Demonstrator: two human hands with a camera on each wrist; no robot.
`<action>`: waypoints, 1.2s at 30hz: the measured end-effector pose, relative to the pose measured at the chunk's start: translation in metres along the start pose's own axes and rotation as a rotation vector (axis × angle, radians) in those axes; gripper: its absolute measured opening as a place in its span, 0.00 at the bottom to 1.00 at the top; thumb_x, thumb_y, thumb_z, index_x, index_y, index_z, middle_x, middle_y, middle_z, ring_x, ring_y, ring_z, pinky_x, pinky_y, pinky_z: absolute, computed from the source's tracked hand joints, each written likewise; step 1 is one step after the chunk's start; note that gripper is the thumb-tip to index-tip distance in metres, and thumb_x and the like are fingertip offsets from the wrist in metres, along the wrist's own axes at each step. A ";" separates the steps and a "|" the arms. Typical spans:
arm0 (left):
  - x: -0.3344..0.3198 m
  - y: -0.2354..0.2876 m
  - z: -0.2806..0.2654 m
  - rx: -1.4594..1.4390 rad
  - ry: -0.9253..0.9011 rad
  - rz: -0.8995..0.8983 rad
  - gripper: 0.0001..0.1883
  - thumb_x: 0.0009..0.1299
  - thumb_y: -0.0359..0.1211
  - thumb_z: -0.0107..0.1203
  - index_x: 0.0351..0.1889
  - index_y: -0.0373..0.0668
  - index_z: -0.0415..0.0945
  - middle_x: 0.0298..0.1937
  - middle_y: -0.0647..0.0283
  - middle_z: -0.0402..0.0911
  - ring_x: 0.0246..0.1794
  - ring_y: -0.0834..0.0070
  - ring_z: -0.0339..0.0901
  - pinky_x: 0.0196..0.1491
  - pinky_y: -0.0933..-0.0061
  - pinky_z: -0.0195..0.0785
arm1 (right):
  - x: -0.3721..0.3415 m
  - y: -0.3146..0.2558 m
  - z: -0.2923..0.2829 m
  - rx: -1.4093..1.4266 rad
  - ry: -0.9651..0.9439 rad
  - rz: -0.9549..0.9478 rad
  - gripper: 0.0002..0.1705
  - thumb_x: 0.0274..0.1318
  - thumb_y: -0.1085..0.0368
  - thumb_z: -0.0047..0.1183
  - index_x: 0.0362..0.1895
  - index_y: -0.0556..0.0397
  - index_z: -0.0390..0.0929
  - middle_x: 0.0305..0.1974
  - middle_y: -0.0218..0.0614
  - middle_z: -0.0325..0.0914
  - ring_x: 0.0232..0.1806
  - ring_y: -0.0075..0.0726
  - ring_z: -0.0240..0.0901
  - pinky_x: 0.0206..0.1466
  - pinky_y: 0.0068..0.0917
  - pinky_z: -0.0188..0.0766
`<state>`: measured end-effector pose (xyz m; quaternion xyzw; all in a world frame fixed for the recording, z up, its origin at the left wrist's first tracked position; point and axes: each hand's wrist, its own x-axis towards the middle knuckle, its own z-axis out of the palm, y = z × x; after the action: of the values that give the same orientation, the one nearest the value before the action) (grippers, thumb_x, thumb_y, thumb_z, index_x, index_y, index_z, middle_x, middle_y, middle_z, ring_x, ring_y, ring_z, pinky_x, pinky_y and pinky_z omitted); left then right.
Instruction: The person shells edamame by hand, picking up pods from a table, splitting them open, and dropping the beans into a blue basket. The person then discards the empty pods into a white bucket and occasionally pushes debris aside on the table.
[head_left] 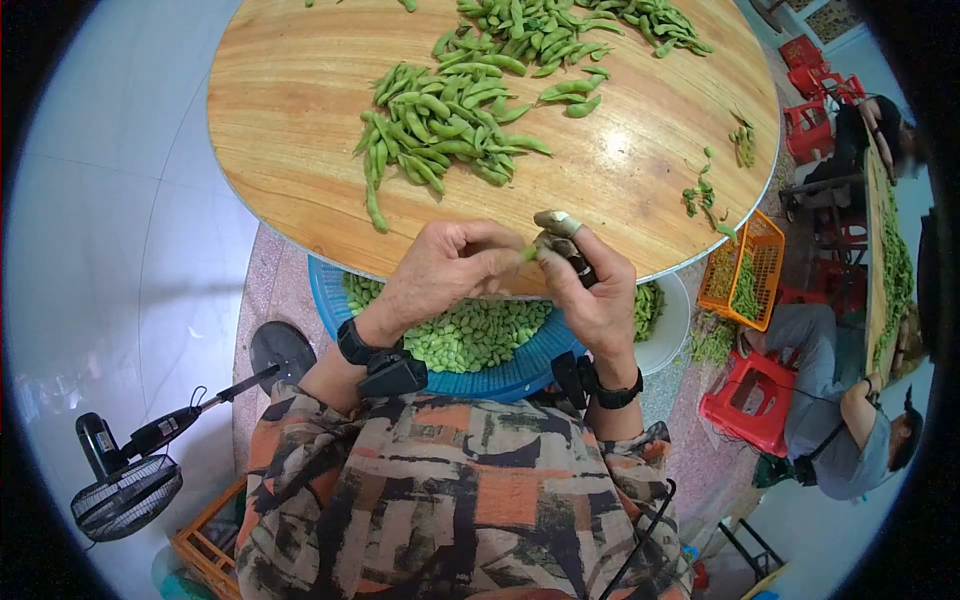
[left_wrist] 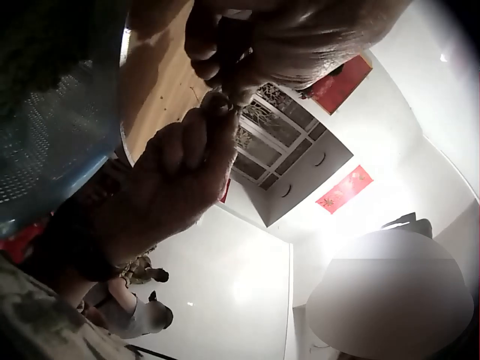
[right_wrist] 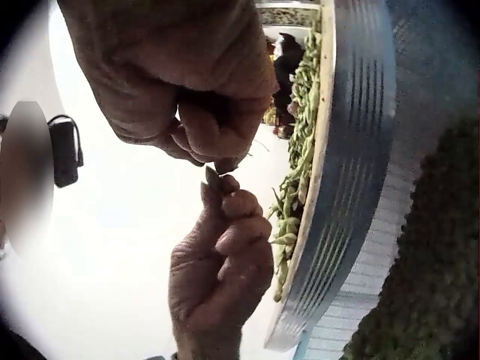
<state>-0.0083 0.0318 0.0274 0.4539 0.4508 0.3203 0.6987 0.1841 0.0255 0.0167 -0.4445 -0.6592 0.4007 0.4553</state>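
Over the near edge of the round wooden table, my left hand and right hand meet at their fingertips. Between them a small green soybean pod shows, pinched from both sides and mostly covered by the fingers. Dark and pale coverings wrap some right fingertips. Beneath the hands, a blue basin contains many shelled green soybeans. A pile of whole soybean pods lies on the table, just beyond my left hand.
A white bucket with green pods stands right of the basin, an orange crate beyond it. Red stools and seated people are at the right, around another pod-covered table. A fan stands at the left.
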 end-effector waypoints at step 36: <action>-0.063 -0.047 -0.017 0.804 0.187 0.470 0.06 0.61 0.22 0.59 0.26 0.35 0.72 0.24 0.56 0.73 0.22 0.63 0.73 0.26 0.68 0.64 | -0.031 -0.009 0.000 -0.181 -0.229 -0.007 0.17 0.54 0.78 0.54 0.50 0.59 0.78 0.31 0.45 0.76 0.29 0.44 0.77 0.32 0.33 0.71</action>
<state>-0.0462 -0.0347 0.0023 0.7472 0.4849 0.3093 0.3330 0.1879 -0.0068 0.0172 -0.4329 -0.7416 0.3863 0.3368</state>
